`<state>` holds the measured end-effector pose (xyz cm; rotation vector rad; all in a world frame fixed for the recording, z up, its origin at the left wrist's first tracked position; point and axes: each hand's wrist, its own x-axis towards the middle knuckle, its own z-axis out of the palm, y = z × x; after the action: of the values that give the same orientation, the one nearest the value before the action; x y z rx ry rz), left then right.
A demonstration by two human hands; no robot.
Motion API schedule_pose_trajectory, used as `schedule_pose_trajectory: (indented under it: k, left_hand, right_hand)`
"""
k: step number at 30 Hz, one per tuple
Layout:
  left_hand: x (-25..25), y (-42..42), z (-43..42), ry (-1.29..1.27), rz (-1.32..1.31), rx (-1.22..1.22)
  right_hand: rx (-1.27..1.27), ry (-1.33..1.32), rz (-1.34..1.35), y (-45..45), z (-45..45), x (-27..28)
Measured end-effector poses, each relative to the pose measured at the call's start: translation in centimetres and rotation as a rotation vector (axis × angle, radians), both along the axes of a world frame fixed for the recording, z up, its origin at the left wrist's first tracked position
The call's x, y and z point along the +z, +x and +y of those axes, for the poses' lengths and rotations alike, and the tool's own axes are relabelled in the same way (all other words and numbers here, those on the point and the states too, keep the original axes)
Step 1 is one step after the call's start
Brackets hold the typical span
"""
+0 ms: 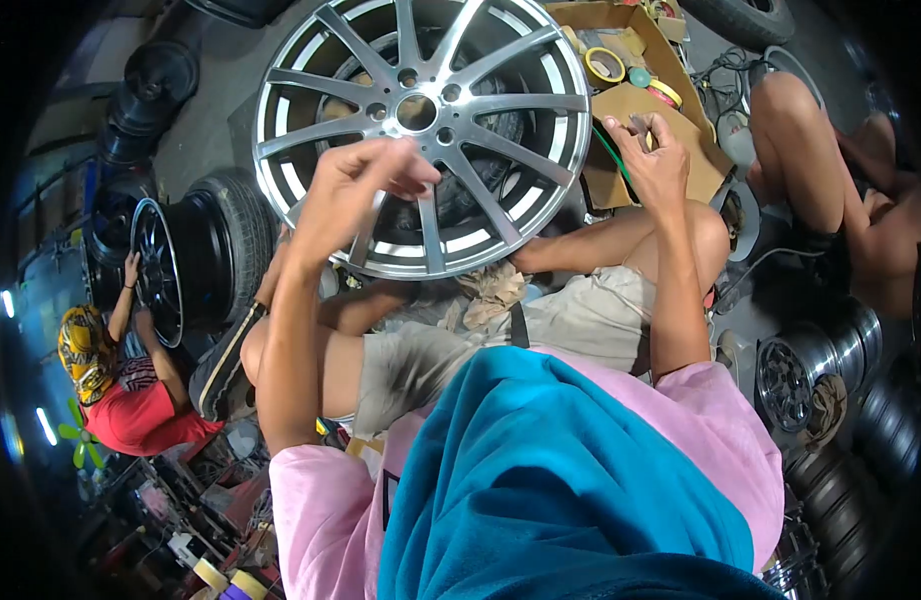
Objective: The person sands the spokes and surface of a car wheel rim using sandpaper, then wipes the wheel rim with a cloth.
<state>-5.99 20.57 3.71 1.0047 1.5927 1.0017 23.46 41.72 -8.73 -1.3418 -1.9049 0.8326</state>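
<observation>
A silver multi-spoke alloy wheel rim (421,115) lies face up in front of my crossed legs. Over its lower left spokes hovers my left hand (366,190), its fingers curled together and somewhat blurred; anything between them is too small to make out. Just right of the rim, my right hand (656,165) is raised with thumb and fingers pinched on a small grey, thin blade-like piece (639,126). A narrow green strip (611,158) shows beside that hand, against the cardboard. Part of a dark tire is visible through the spokes beneath the rim.
An open cardboard box (671,75) holding a yellow tape roll (605,66) stands at the right. Another person (146,405) in red handles a black wheel (161,270) at the left. A seated person's knee (796,140) is at the right, above stacked rims (801,370).
</observation>
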Motion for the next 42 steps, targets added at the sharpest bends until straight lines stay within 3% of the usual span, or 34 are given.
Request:
schedule_pose_trajectory:
  k: [2, 4, 6, 10, 25, 34, 42]
  left_hand:
    - [-1.0, 1.3, -0.3, -0.007, 0.292, 0.001]
    - [-2.1, 1.6, -0.7, -0.112, 0.242, -0.014]
    - [-3.0, 2.2, -1.3, -0.118, 0.384, -0.133]
    - [-5.2, 4.5, -2.4, 0.02, 0.481, -0.349]
    - [-6.4, 7.7, -7.0, -0.04, 0.412, -0.587]
    - [-6.4, 7.3, -7.8, 0.004, 0.432, -0.557]
    - [-6.9, 7.5, -8.6, 0.063, 0.446, -0.541]
  right_hand:
    - [-0.02, -0.029, -0.02, 0.4, 0.3, -0.9]
    - [-0.033, -0.058, -0.04, 0.7, 0.8, -2.3]
    - [0.003, -0.001, -0.06, 0.7, 1.1, -3.3]
    - [0.068, -0.001, -0.072, 0.1, 0.4, -3.5]
    - [0.064, -0.028, -0.017, -1.2, -0.4, -3.6]
    - [0.088, -0.099, -0.034, -1.9, -0.7, -3.0]
    - [0.112, 0.024, -0.076, -1.7, -0.7, -3.6]
